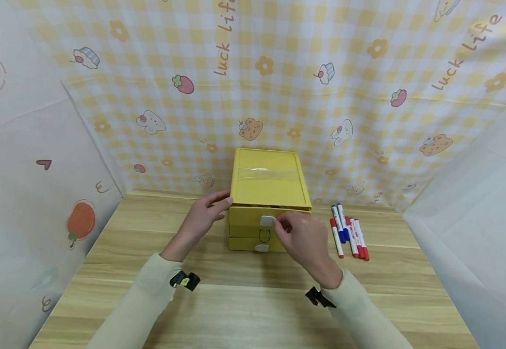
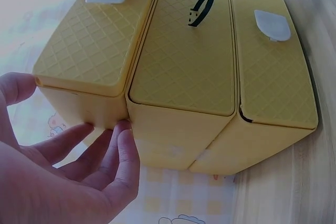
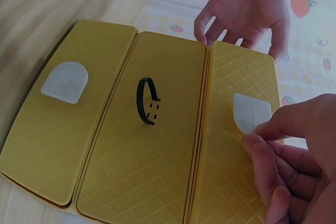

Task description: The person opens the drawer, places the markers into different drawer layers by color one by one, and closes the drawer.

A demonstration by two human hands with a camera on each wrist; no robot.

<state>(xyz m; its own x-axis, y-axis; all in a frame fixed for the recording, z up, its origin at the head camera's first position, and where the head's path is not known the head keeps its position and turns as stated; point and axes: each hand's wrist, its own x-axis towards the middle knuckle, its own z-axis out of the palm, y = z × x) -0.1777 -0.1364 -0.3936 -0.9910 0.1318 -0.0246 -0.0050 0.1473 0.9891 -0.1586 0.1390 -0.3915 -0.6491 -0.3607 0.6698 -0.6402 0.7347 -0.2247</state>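
Observation:
A yellow drawer box (image 1: 267,177) with three quilted drawer fronts stands upright against the cloth backdrop. The top drawer (image 2: 100,40) bears a white pull tab (image 3: 253,113), the middle one a black loop handle (image 3: 143,102), and the bottom one another white tab (image 2: 273,25). My right hand (image 1: 307,237) pinches the edge of the top tab between thumb and index finger. On the box's left side, my left hand (image 1: 202,215) rests its fingertips against the wall, thumb at the upper front corner. A narrow gap shows above the top drawer front in the head view.
Several markers (image 1: 350,232) with red, blue and black ends lie in a loose cluster right of the box on the wooden table (image 1: 235,310). A yellow checked cloth (image 1: 296,97) hangs right behind, and white cloth sides flank the table.

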